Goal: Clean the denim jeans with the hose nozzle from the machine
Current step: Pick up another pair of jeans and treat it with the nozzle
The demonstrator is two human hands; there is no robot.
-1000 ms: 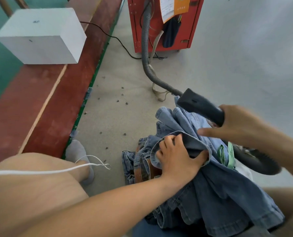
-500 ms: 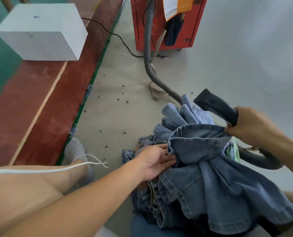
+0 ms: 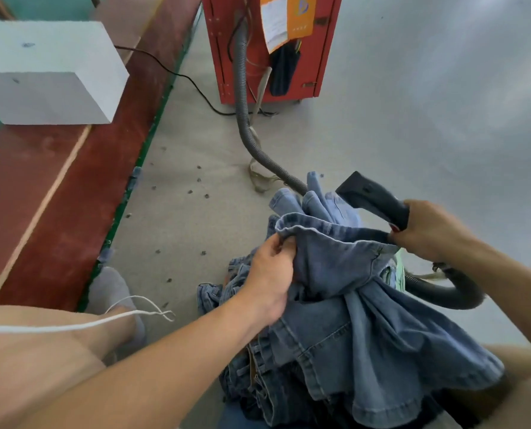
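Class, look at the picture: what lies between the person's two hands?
In the head view, a taut band of the denim jeans spans from the left hand to the right hand, which also grips the hose nozzle.

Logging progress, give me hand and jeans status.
Left hand grips blue denim jeans hem. Right hand holds black hose nozzle, off fabric. Nothing blocking.

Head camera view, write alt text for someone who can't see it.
A left hand and a right hand stretch blue denim jeans open; the right also grips a black hose nozzle, its grey ribbed hose running from a red machine.
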